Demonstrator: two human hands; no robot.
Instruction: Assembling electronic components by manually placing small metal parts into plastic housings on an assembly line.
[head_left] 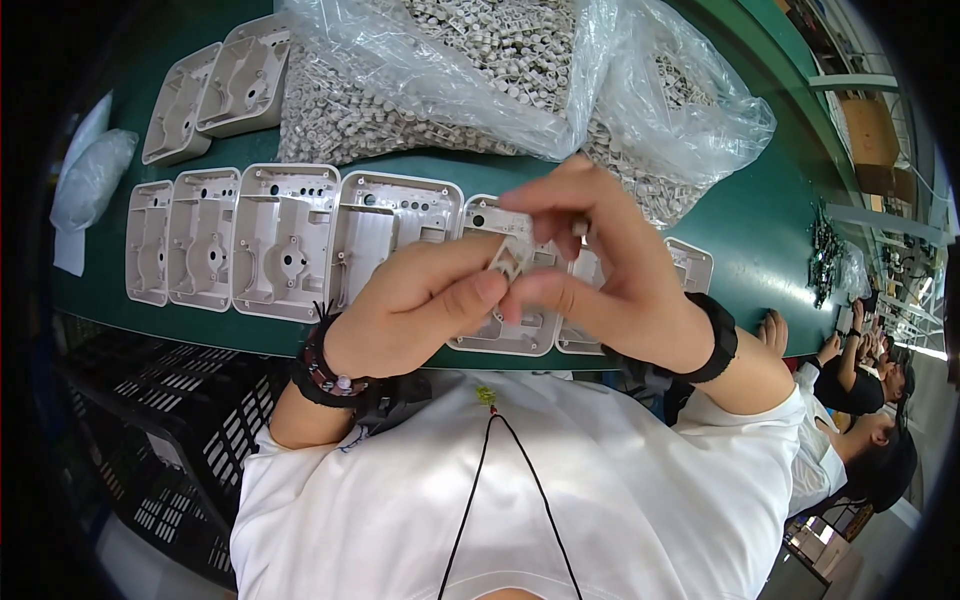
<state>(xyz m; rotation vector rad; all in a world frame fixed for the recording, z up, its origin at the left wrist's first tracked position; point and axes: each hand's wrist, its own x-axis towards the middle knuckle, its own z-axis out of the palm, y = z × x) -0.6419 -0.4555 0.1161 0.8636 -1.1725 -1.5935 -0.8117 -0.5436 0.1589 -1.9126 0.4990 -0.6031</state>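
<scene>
Head view gives me a small off-white plastic part (507, 260), thin-walled with angular openings, its finer detail too small for me to read. It sits in front of the chest, pinched by the thumb and fingers of the left hand (420, 290). The right hand (630, 275) is half curled, its thumb just beside that part; a little greyish piece (579, 228) shows among its fingers, and I can't tell whether they grip it.

Beneath both hands I see a row of pale housings (285, 240), open side up, with round holes, ribs and posts, on a green table (745, 225). Two more housings (240, 80) sit at the upper left, beside clear plastic bags (490, 60) heaped with small pale pieces. A black slatted crate (220, 430) stands below the table's left edge. Along the right, other people (830, 450) sit near a dark pile (825, 255).
</scene>
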